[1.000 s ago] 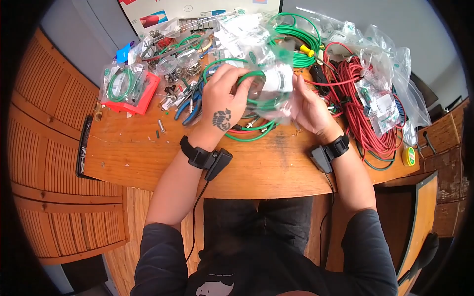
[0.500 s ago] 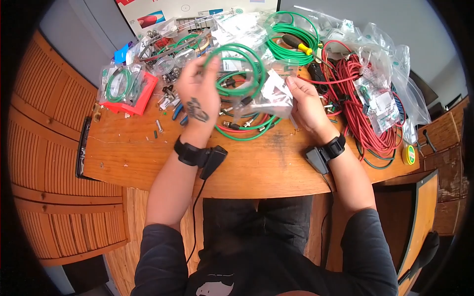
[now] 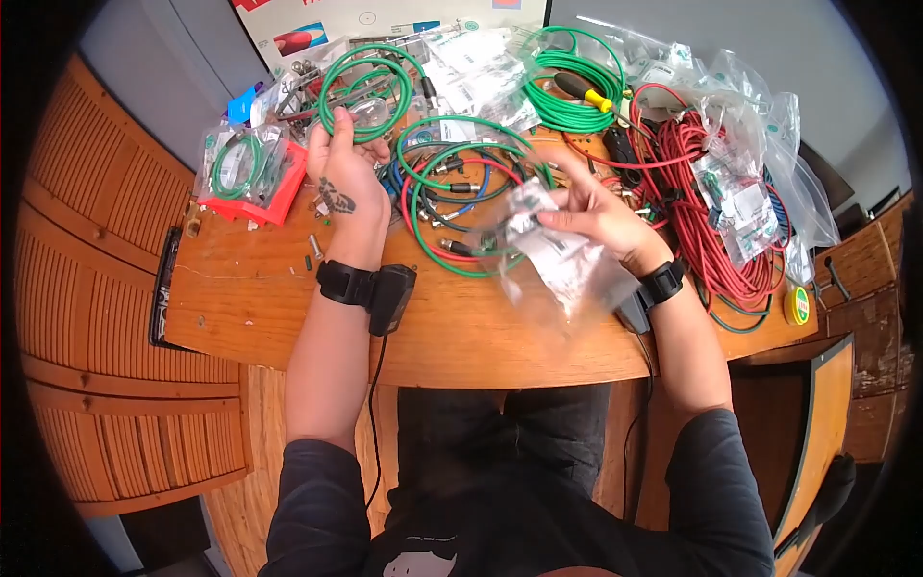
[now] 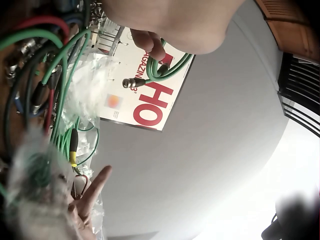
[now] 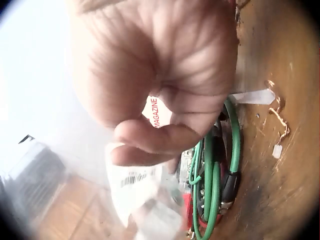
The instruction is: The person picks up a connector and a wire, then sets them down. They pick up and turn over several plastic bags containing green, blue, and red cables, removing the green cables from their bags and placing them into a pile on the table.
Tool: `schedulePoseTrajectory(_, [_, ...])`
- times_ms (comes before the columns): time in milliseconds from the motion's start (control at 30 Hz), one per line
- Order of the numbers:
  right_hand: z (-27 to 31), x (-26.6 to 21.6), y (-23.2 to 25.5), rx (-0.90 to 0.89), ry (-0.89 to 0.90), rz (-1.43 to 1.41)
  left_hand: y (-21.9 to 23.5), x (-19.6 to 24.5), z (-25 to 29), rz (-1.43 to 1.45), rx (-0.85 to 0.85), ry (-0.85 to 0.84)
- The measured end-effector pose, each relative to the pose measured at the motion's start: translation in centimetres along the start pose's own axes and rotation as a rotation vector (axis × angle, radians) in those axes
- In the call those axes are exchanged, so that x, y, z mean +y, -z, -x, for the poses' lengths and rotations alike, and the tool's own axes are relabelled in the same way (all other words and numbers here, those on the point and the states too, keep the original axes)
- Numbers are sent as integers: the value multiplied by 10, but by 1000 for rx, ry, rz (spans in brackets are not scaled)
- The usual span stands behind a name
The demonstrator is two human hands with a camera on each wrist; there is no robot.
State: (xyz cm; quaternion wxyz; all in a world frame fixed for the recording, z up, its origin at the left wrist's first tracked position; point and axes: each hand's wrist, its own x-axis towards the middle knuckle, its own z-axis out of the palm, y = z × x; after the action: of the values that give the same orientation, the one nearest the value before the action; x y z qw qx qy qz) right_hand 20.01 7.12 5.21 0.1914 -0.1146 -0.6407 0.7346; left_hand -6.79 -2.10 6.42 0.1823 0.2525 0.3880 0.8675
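Note:
My left hand (image 3: 351, 192), raised at the left over the clutter, holds a coiled green cable (image 3: 408, 87) between thumb and fingers. In the left wrist view a metal connector (image 4: 132, 83) sticks out from that coil. My right hand (image 3: 608, 219) pinches a clear plastic bag (image 3: 569, 271) with a white label, blurred by motion, over the middle of the table. A barcode shows on the bag (image 5: 132, 179) in the right wrist view. Between the hands, loops of green, red and black cable (image 3: 415, 221) with metal connectors lie on the wooden table.
A red bin (image 3: 293, 178) with a bagged green cable (image 3: 231, 165) stands at the left. At the back lie a large green cable coil (image 3: 577, 117) and a yellow-black screwdriver (image 3: 586, 93). A red cable bundle (image 3: 702, 226) and a small yellow container (image 3: 796, 305) are at the right.
The green coil has come away from the plastic bag. My left hand has carried it left and up, while my right hand has brought the bag nearer to the body.

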Motion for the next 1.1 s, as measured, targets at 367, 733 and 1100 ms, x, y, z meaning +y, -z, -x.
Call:
schedulePoseTrajectory(367, [-13,-1,9,391,370,-244,1,7,-7,354,-198,271])
schedulePoseTrajectory(733, [-8,5,17,3,123,-344,-13,3,22,28,-625,580])
schedulePoseTrajectory(1100, [-11,12,20,543,224,-33,-15,-14,22,-512,-448,22])
